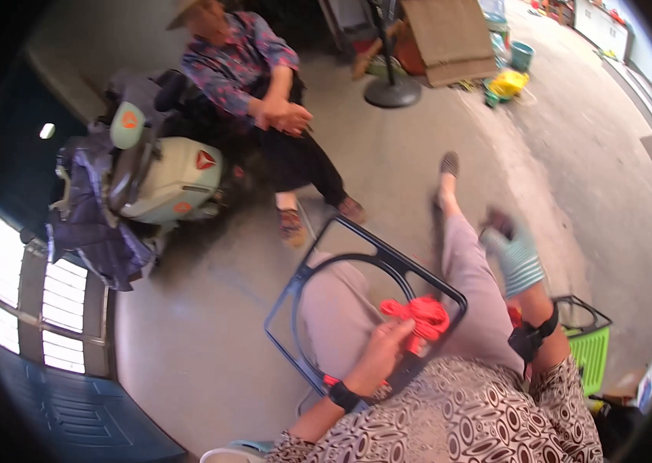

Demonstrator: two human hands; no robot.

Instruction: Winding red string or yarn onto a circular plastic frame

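Observation:
A black square frame [376,251] with a large round opening lies tilted across my lap. My left hand [387,347] is closed over its near right part and pinches a bundle of red cord or strap [426,318]. Part of the frame's near side is hidden behind this hand and forearm. My right hand [512,248], in a teal-and-white striped glove with dark fingers, is raised beyond my right knee, apart from the frame. Motion smears its fingers, and nothing in it can be made out.
A seated person [245,69] is opposite, beside a parked scooter [175,181]. To my right stands a bright green basket [589,359] with a similar black frame [584,312] on it. Farther off are a round black stand base [392,92], a cardboard box [449,38] and a yellow bag [508,83].

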